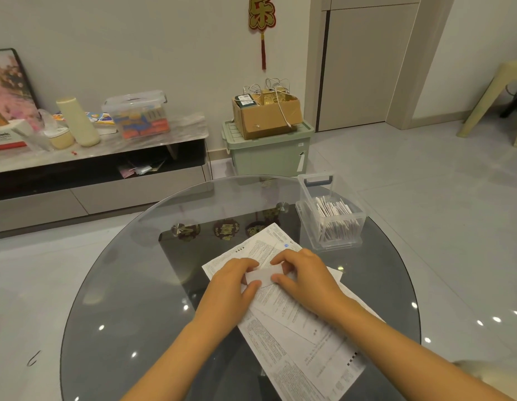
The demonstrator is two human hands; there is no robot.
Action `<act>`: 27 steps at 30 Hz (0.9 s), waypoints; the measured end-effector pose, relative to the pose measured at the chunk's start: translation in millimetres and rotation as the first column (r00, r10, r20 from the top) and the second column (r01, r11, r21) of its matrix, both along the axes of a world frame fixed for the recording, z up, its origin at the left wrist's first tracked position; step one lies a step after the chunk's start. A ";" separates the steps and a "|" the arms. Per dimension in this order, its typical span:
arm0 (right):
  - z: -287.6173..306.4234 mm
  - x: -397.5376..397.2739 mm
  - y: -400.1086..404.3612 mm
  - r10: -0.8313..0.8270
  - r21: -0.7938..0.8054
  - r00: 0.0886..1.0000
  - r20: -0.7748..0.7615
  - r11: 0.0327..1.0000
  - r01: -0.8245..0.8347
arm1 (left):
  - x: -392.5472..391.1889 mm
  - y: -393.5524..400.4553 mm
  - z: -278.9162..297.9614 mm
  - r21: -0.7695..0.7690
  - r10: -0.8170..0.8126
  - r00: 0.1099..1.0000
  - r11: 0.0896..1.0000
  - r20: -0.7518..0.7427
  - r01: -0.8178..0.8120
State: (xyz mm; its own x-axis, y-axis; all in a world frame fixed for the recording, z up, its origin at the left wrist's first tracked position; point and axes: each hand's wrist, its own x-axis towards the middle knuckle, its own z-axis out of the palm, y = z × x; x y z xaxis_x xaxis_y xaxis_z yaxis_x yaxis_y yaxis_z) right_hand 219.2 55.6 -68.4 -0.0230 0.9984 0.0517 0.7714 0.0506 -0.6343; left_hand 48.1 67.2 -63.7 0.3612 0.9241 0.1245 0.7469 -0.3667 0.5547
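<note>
Both hands meet over the middle of the round glass table (121,299). The left hand (237,280) and the right hand (303,273) each pinch one end of a small white paper strip (264,275). The strip sits right on top of big printed sheets (294,337) lying on the glass. It looks like a fold is being pressed in, but the fingers hide the crease. Next comes one firm squeeze flat, then a short trip to the clear plastic box (309,227) on the right, where more folded strips (335,212) stand.
</note>
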 end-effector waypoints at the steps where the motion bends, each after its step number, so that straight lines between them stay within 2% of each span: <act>1: -1.3 -1.9 0.3 -0.011 0.010 1.000 -0.012 1.000 0.011 | 0.9 0.5 -1.3 -0.009 0.014 1.000 1.000 0.011 -0.014; 7: -6.6 -8.0 4.3 -0.041 0.035 0.999 -0.025 0.998 0.042 | 3.2 5.1 -6.7 -0.007 0.027 0.999 1.000 0.036 -0.027; 11: -4.6 -3.3 6.1 -0.005 -0.019 0.999 -0.051 1.000 0.004 | -2.1 7.4 -5.9 0.073 -0.036 0.997 0.996 -0.073 0.042; 14: -1.5 -0.3 8.1 0.007 -0.039 0.998 -0.054 0.999 -0.009 | -4.9 6.7 -1.8 0.072 -0.081 0.984 0.993 -0.162 0.093; 20: 3.4 5.1 4.7 0.057 0.015 0.997 0.061 0.998 -0.058 | -3.4 4.1 5.3 0.196 -0.091 0.953 0.969 -0.288 0.152; 24: 16.5 5.8 -4.5 0.148 0.119 0.967 0.206 0.978 -0.174 | -1.4 1.3 6.2 0.288 -0.092 0.965 0.944 -0.245 0.163; 27: 31.1 7.1 -7.8 0.148 0.202 0.966 0.212 0.960 -0.192 | 3.1 -0.3 13.5 0.320 -0.052 0.994 0.944 -0.100 0.082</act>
